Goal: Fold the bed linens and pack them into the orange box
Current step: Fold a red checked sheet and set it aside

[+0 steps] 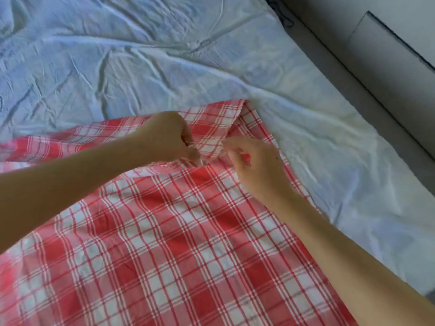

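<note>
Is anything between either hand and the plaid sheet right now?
Nothing visible. The left hand and right hand both grip the plaid sheet at its folded edge, on top of the white sheet. Where it must be packed is out of view, so that path cannot be judged.

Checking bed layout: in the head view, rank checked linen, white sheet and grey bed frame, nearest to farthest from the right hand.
1. checked linen, in the grip of the right hand.
2. white sheet, just to its right.
3. grey bed frame, along the far right edge.
</note>
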